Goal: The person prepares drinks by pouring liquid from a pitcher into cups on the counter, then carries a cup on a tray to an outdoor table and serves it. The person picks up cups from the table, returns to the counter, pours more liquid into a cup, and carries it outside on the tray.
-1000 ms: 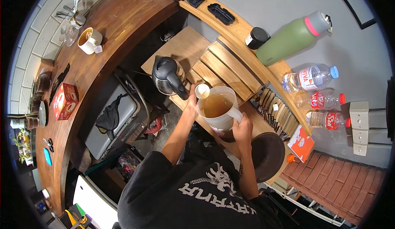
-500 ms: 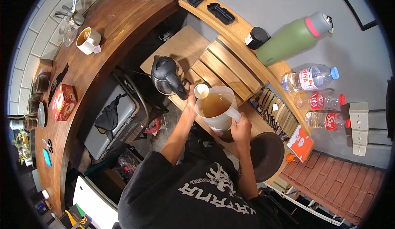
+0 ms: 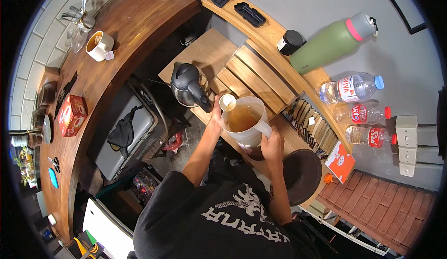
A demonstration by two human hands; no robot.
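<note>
My right hand (image 3: 274,143) is wrapped round the handle of a translucent white pitcher (image 3: 245,138), which holds amber-brown liquid (image 3: 244,119). At the pitcher's left rim, my left hand (image 3: 216,114) has its fingers closed on a small round white object (image 3: 227,102), perhaps a lid or small cup; its lower part is hard to make out. Just left of the pitcher, a black and clear kettle (image 3: 188,84) stands on the slatted wooden surface (image 3: 209,49), its handle towards my left hand.
On the left wooden counter (image 3: 135,21) are a mug (image 3: 99,46) and a red box (image 3: 72,115). A ledge at the right holds a green bottle (image 3: 330,44) and several plastic bottles (image 3: 349,88). A dark round stool (image 3: 301,177) stands beside my right forearm.
</note>
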